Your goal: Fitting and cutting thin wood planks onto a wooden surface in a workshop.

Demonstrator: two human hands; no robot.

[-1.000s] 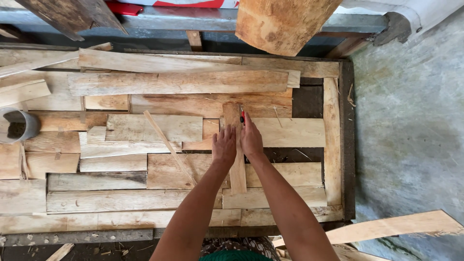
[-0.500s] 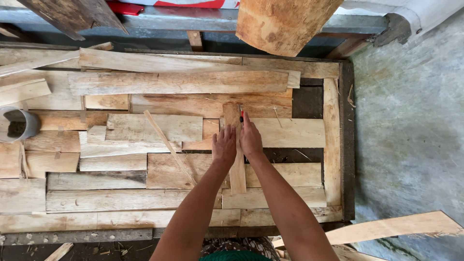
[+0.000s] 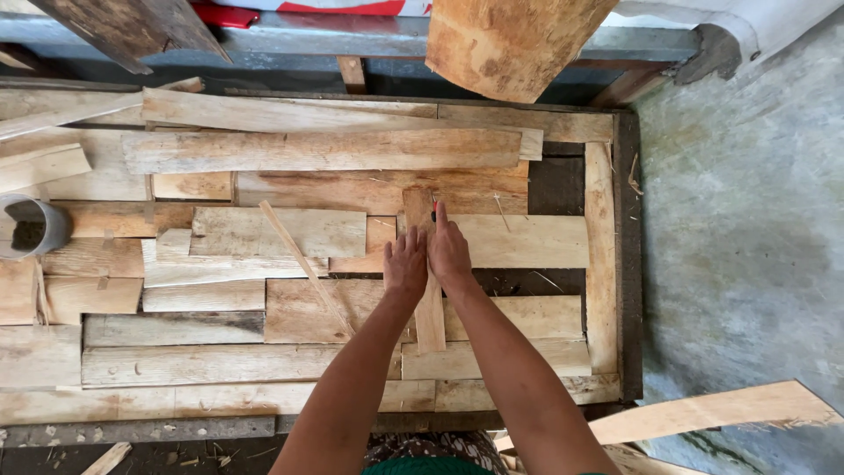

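A narrow wooden strip (image 3: 430,318) lies lengthwise, pointing away from me, on top of a bed of flat wooden planks (image 3: 325,151). My left hand (image 3: 405,266) rests flat on the strip's left side, fingers together. My right hand (image 3: 448,249) presses the strip from the right, its index finger stretched forward along it. A small red and dark thing (image 3: 433,208), perhaps a pencil, shows just beside that fingertip; I cannot tell whether the hand holds it.
A thin diagonal sliver (image 3: 303,264) lies left of my hands. A grey cylinder (image 3: 32,226) sits at the far left. A thick log slab (image 3: 508,42) leans at the top. A loose board (image 3: 712,412) lies on the concrete floor (image 3: 747,246) at lower right.
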